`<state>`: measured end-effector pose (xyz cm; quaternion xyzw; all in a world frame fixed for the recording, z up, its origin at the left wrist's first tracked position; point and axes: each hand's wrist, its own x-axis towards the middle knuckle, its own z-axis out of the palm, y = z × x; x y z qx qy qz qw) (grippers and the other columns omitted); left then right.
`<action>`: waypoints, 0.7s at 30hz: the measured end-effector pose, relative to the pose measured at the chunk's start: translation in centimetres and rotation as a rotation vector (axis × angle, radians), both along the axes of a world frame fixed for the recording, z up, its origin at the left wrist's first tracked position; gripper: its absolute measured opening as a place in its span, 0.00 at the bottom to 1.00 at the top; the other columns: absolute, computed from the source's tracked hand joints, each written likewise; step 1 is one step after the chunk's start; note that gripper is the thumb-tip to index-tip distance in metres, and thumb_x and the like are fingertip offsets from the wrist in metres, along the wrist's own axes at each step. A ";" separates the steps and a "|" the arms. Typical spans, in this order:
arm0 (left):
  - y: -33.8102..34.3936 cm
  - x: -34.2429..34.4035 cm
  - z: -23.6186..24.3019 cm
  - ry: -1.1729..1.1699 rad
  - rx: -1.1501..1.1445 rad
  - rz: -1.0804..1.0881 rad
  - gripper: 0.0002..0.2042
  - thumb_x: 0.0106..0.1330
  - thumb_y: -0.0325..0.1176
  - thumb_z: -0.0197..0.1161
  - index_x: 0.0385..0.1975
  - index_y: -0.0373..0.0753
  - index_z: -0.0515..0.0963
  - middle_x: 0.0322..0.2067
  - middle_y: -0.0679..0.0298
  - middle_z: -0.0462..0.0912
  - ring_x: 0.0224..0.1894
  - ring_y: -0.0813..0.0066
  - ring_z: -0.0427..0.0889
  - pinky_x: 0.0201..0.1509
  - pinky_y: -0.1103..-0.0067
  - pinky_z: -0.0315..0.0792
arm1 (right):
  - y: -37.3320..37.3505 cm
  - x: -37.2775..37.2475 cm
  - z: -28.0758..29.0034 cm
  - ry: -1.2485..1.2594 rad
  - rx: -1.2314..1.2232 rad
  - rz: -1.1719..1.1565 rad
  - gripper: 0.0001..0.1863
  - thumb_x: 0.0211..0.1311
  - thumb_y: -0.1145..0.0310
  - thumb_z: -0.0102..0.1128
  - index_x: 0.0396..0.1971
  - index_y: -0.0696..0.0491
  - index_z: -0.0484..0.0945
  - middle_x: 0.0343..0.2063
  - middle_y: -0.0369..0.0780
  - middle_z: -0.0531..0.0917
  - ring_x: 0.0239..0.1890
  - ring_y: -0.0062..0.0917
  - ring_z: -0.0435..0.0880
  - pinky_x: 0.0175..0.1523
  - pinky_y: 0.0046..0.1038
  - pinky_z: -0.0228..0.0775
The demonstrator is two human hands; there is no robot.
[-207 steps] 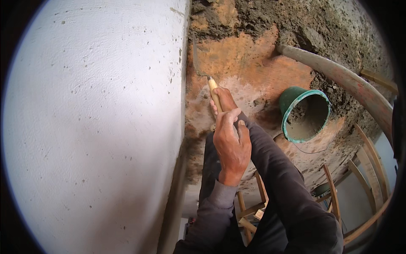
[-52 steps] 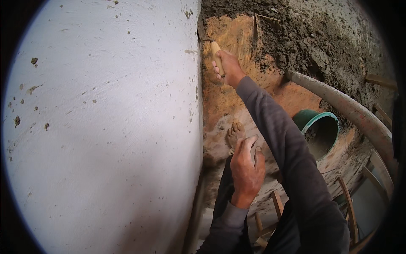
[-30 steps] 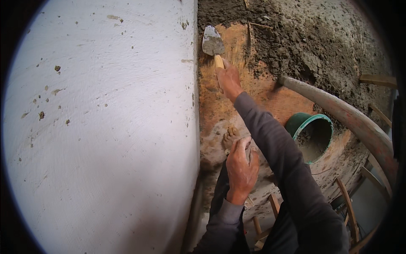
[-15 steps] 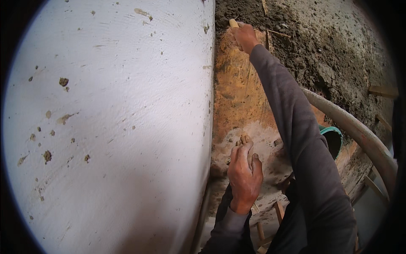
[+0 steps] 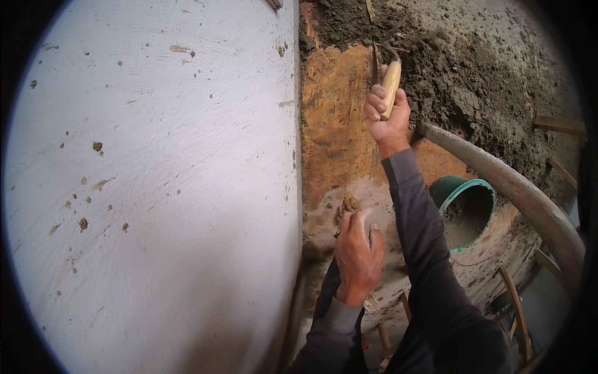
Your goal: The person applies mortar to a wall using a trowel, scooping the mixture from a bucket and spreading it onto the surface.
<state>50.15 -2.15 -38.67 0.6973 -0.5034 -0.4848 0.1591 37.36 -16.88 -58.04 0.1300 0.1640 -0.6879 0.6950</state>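
Observation:
My right hand (image 5: 389,118) is wrapped round the pale wooden handle of a trowel (image 5: 391,87). Its dark curved metal neck points away from me, and the blade end is blurred against wet grey-brown mortar (image 5: 461,81). Nearer to me, my left hand (image 5: 359,255) hovers or rests over the dusty board (image 5: 336,124), fingers bent forward and thumb apart. I see nothing held in it. Just beyond its fingertips is a small knobbly brown shape (image 5: 351,204) that I cannot make out.
A white wall (image 5: 174,156) spattered with mortar fills the left. Right of my forearm stands a green bucket (image 5: 441,190) with grey material inside. A thick curved grey pipe or pole (image 5: 511,181) runs along the right side, with wooden pieces (image 5: 514,305) near it.
My right hand has come back toward me and to the right from the wall's edge, turning the trowel handle upward. The bucket is less covered by my arm. My left hand has barely moved.

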 end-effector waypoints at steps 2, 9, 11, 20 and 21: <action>0.5 0.2 -0.3 -0.014 0.001 0.008 0.12 0.60 0.23 0.57 0.44 0.29 0.75 0.37 0.48 0.77 0.40 0.52 0.80 0.45 0.67 0.73 | 1.7 1.2 0.3 0.092 0.198 0.197 0.21 0.73 0.60 0.36 0.60 0.48 0.66 0.24 0.36 0.73 0.20 0.20 0.70 0.20 0.26 0.63; 0.9 -0.2 -0.1 0.022 0.023 0.004 0.12 0.59 0.22 0.57 0.43 0.30 0.76 0.37 0.48 0.78 0.41 0.52 0.80 0.45 0.67 0.73 | 0.8 3.3 -1.5 0.192 0.199 0.608 0.21 0.75 0.57 0.35 0.58 0.51 0.67 0.22 0.33 0.72 0.15 0.16 0.66 0.16 0.20 0.58; 0.9 -0.2 0.0 0.009 0.021 -0.001 0.12 0.59 0.22 0.57 0.43 0.30 0.76 0.38 0.48 0.78 0.41 0.53 0.80 0.45 0.67 0.73 | -1.1 3.6 -2.5 0.177 0.280 0.655 0.21 0.75 0.58 0.34 0.57 0.51 0.68 0.22 0.32 0.72 0.15 0.16 0.66 0.16 0.20 0.58; 0.5 -0.2 0.2 -0.028 0.025 -0.016 0.12 0.59 0.21 0.56 0.43 0.29 0.76 0.37 0.49 0.78 0.39 0.53 0.81 0.44 0.68 0.73 | -3.6 1.4 -3.3 0.685 0.608 0.541 0.15 0.71 0.61 0.44 0.42 0.58 0.71 0.20 0.35 0.73 0.15 0.17 0.67 0.16 0.24 0.57; 0.6 -0.4 0.3 -0.030 0.034 -0.026 0.12 0.59 0.22 0.56 0.43 0.29 0.76 0.37 0.49 0.78 0.39 0.54 0.81 0.44 0.68 0.73 | -3.2 -0.4 -3.5 0.737 0.628 0.503 0.15 0.70 0.61 0.45 0.41 0.58 0.71 0.21 0.36 0.73 0.14 0.18 0.67 0.17 0.25 0.58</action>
